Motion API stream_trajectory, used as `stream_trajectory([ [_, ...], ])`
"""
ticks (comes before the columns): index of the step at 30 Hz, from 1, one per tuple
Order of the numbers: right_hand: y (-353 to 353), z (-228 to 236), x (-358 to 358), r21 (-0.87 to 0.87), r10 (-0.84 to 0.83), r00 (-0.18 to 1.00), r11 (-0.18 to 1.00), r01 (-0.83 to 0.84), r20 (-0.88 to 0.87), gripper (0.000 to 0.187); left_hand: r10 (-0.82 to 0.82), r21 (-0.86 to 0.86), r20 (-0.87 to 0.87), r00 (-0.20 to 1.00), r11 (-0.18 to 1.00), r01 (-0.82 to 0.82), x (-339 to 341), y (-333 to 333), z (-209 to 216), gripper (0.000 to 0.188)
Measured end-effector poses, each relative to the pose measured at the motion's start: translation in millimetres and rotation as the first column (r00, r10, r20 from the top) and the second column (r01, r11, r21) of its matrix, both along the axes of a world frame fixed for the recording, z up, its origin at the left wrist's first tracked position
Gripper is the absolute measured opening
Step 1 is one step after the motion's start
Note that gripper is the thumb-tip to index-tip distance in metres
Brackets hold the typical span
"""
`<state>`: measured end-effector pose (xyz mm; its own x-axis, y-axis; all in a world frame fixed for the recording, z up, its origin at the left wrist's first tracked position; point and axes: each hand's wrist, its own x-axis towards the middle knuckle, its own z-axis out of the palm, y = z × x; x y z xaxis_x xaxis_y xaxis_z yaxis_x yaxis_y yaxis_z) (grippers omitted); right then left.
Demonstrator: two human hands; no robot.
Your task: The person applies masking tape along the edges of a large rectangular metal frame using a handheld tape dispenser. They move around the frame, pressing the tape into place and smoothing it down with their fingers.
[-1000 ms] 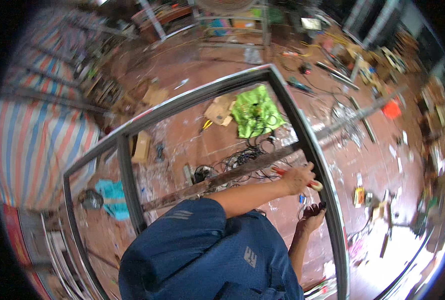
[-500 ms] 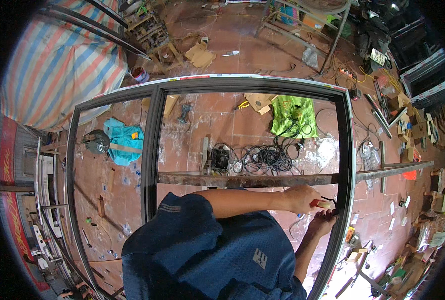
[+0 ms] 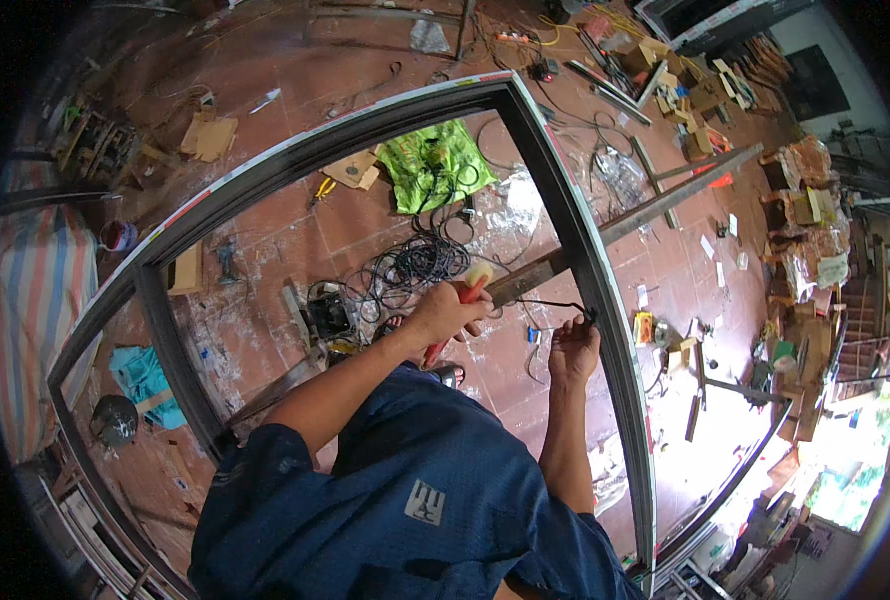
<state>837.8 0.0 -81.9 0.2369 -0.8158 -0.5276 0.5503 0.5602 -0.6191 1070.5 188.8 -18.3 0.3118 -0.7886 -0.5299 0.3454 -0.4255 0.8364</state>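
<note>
My left hand is closed around a red-handled tool with a pale, blunt end; its exact kind cannot be made out. It hangs over the opening of a large dark frame with a white outer edge. At the right side of that frame, my right hand pinches a thin black strip, like a rubber seal. The strip's loose end sticks out leftward toward my left hand, and its other end meets the frame's inner edge.
A wooden beam crosses under the frame. On the tiled floor lie a black cable coil, a green bag, yellow pliers and a turquoise cloth. Boxes and scraps crowd the right side.
My left hand has drawn away leftward from the frame's right side with the red-handled tool. My right hand stays by the frame, and more of the black strip shows. The view has turned.
</note>
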Motion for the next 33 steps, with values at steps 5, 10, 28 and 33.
stream_trajectory([
  [5,-6.8,-8.4,-3.6,-0.017,0.026,0.996,0.999,-0.028,-0.083,0.011,-0.019,-0.02,-0.037,0.999,1.0,0.018,2.6,1.7,-4.5,0.035],
  [10,-7.1,-11.3,2.8,0.024,-0.05,0.989,0.998,0.054,-0.138,0.013,-0.03,0.013,0.114,0.993,1.0,0.028,-3.3,1.1,2.5,0.031],
  [28,25.6,25.6,8.1,-0.052,0.281,0.917,0.95,-0.307,-0.283,0.053,0.213,-0.41,0.503,0.838,0.912,0.014,-35.5,0.5,-18.1,0.042],
  [33,78.7,40.4,-6.1,-0.308,0.624,0.614,0.535,-0.787,-0.483,0.096,-0.104,-0.45,-0.112,0.988,0.892,0.043,-72.8,-26.8,-9.8,0.051],
])
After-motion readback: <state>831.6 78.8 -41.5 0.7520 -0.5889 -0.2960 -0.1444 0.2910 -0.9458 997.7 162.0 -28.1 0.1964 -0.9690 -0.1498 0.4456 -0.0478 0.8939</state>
